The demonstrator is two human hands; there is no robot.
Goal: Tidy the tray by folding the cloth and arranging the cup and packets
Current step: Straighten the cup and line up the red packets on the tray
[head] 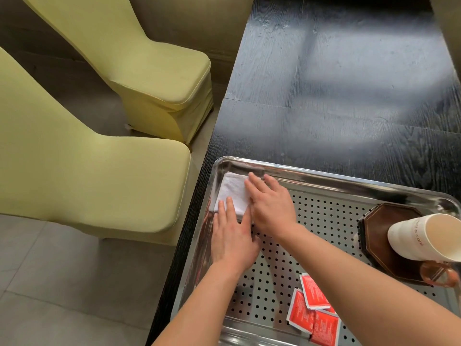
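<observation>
A folded white cloth [232, 191] lies in the far left corner of the perforated steel tray [331, 176]. My left hand [233, 239] rests flat with its fingertips on the cloth's near edge. My right hand [272, 204] presses flat on the cloth's right side, fingers spread. A white paper cup [409, 239] stands on a dark brown octagonal coaster [381, 236] at the tray's right. Three red packets [311, 308] overlap loosely near the tray's front edge, partly hidden by my right forearm.
The tray sits at the near left of a black wooden table [336, 83]. Two chairs in yellow-green covers [99, 171] stand left of the table on a grey tiled floor. A small clear amber object [439, 273] lies by the cup.
</observation>
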